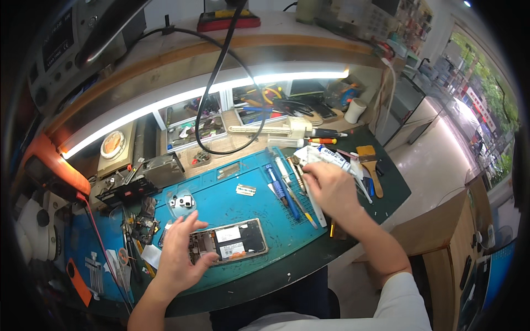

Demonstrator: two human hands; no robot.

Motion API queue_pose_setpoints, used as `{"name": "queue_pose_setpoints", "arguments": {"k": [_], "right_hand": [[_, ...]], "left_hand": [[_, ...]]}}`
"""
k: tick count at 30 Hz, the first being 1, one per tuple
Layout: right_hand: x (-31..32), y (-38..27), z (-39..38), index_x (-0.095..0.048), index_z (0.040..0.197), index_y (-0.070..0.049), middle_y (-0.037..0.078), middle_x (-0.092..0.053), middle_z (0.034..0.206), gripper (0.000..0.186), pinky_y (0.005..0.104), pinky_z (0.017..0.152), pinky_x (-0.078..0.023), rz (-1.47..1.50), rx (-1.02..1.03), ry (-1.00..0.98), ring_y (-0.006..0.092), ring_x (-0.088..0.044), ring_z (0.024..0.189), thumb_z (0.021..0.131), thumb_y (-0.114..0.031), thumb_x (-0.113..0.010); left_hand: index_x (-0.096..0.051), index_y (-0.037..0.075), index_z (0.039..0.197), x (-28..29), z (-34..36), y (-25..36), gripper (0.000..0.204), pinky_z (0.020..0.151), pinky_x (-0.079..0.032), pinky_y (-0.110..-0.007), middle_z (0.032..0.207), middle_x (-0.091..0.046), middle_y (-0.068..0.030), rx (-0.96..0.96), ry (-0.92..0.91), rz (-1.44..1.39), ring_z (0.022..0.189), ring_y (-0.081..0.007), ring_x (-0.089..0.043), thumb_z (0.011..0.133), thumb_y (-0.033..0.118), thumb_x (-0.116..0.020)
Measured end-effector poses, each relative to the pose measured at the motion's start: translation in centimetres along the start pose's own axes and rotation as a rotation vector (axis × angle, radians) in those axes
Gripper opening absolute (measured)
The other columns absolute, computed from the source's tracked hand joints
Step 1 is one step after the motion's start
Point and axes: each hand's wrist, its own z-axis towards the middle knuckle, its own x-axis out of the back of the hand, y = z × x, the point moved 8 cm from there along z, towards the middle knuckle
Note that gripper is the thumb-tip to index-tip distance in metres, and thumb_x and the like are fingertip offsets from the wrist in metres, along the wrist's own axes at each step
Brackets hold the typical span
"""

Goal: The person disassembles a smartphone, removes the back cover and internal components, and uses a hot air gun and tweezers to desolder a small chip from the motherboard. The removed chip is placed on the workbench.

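An opened smartphone [253,238] lies on the blue work mat [221,201], its inside facing up with white labels on the dark battery. My left hand [179,256] is at the phone's left end, thumb and fingers spread apart, nothing held. To the right, my right hand [331,190] reaches over a row of hand tools, fingertips pinched together; what they grip, if anything, is hidden. Beneath that hand a slim white tool [316,208] points toward me. Beside it lie a blue pen-like screwdriver [275,185] and a yellow-tipped thin tool [307,216].
A clear dish with small camera parts [181,202] and a razor blade [246,190] lie behind the phone. A wooden brush [371,168] and a white tube [330,156] are at the right. An orange multimeter [61,171] stands left. A black cable [200,110] loops overhead.
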Motion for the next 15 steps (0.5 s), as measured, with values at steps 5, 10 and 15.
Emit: {"name": "queue_pose_setpoints", "arguments": {"k": [5, 10, 15], "right_hand": [[-4.4, 1.5, 1.5, -0.070, 0.112, -0.005, 0.013, -0.071, 0.093, 0.024, 0.0430, 0.073, -0.058, -0.081, 0.008, -0.177, 0.0330, -0.072, 0.085, 0.089, -0.014, -0.073], [-6.5, 1.5, 1.9, -0.066, 0.102, -0.003, 0.015, -0.071, 0.091, 0.016, 0.0445, 0.072, -0.059, -0.344, -0.053, -0.201, 0.0329, -0.073, 0.086, 0.087, -0.007, -0.063], [-1.5, 2.6, 3.1, -0.071, 0.115, -0.002, 0.017, -0.072, 0.099, 0.029, 0.0413, 0.079, -0.057, -0.029, -0.255, 0.038, 0.0319, -0.072, 0.086, 0.089, -0.010, -0.062]], "left_hand": [[-0.032, 0.002, 0.160, -0.5, 0.5, 0.2, 0.110, 0.116, -0.038, -0.050, 0.146, -0.056, -0.0199, 0.136, -0.233, 0.038, 0.137, -0.0393, -0.051, 0.074, 0.032, -0.094], [-0.030, 0.004, 0.162, 0.6, 0.1, 0.5, 0.110, 0.111, -0.043, -0.045, 0.144, -0.056, -0.0195, 0.154, -0.337, 0.020, 0.133, -0.0388, -0.051, 0.074, 0.021, -0.094], [-0.032, 0.010, 0.162, 1.9, -1.0, -0.2, 0.108, 0.106, -0.047, -0.047, 0.138, -0.055, -0.0186, 0.112, -0.313, 0.119, 0.129, -0.0384, -0.053, 0.073, 0.018, -0.093]]}}
